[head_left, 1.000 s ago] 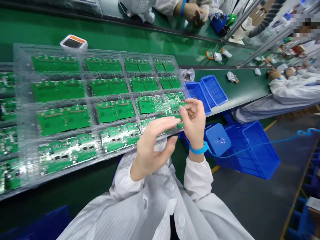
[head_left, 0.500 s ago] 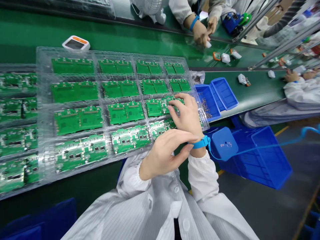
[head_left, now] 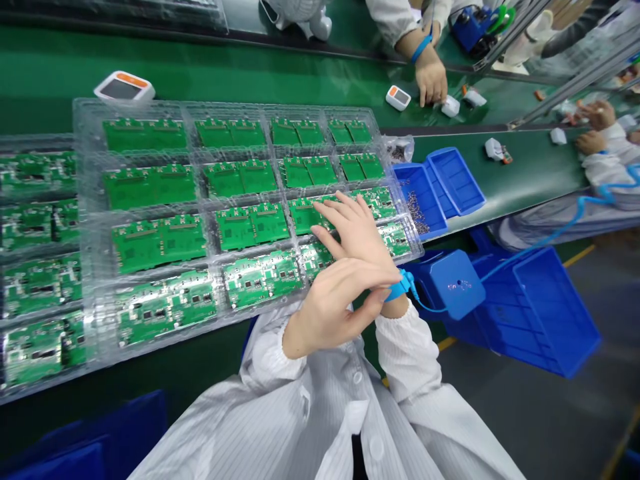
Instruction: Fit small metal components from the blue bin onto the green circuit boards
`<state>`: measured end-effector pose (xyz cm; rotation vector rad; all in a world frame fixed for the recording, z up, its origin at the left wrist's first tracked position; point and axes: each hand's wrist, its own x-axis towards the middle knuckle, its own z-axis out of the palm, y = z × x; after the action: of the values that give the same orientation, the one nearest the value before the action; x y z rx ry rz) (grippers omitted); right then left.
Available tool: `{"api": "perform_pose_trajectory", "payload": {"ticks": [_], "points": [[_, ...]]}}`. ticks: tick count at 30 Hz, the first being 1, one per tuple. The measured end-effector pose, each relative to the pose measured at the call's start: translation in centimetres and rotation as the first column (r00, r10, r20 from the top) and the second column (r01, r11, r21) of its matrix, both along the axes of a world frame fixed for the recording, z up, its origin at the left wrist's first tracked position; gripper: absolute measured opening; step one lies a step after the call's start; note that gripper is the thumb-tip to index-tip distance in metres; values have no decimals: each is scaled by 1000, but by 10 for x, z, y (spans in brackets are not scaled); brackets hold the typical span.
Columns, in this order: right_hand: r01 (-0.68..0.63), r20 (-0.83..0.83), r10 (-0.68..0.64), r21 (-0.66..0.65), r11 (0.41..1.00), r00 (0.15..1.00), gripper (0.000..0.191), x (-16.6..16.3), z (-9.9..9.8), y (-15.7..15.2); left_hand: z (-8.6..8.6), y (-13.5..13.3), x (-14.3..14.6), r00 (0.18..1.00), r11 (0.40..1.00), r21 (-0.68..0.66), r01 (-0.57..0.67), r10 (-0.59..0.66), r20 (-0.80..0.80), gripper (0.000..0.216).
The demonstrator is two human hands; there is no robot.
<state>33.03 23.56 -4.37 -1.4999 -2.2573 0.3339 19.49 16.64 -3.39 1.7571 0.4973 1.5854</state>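
Note:
My left hand (head_left: 336, 303) is closed at my right wrist, its fingertips on the blue wrist strap (head_left: 399, 285) with a coiled cord. My right hand (head_left: 356, 232) is spread flat and palm down above the clear plastic tray (head_left: 293, 215), holding nothing. Green circuit boards (head_left: 254, 225) sit in the tray's compartments in rows. The front-row boards (head_left: 261, 277) show chips and shiny metal parts; the rear boards (head_left: 153, 185) look plainer. My hands hide part of the boards in the right-hand columns.
Another tray of boards (head_left: 40, 223) lies at left. A white device with an orange button (head_left: 125, 88) sits behind the tray. Blue bins (head_left: 423, 200) with small parts stand at right; a larger blue bin (head_left: 555, 313) is below. Across the bench a co-worker's hand (head_left: 431, 79) touches a white casing.
My right hand has shifted left over the tray and its fingers have spread. My left hand stays at the strap. The co-worker's hand moved right, and a white device now shows beside it.

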Motion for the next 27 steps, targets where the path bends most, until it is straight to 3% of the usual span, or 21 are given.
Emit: {"api": "perform_pose_trajectory", "payload": {"ticks": [3,7,10,16,22,25,27], "points": [[-36,-46,37,2,999,998,46,-4,4,-3,0,-1,0,1000,1000,-8,-1,1,6,26],[57,-50,-54,61,997,997,41,-7,2,-5,0,-2,-1,1000,1000,-19,-19,19,9,26],[50,-70,-45,73,996,997,35,-7,-2,-6,0,-1,-1,1000,1000,-14,-15,15,11,24],[37,-289,-28,25,999,957,32,-3,7,-14,-1,-1,0,999,1000,-5,11,-11,41,27],[-87,-339,79,-9,996,938,28,-15,9,-14,-6,-2,1,994,1000,9,-27,25,103,27],[-73,-277,68,-7,997,958,27,-21,1,-11,-8,-3,-2,994,995,-7,-96,97,58,24],[-28,-266,41,53,998,963,28,-20,1,-13,-8,-4,-5,971,971,-36,-236,237,15,22]]}}
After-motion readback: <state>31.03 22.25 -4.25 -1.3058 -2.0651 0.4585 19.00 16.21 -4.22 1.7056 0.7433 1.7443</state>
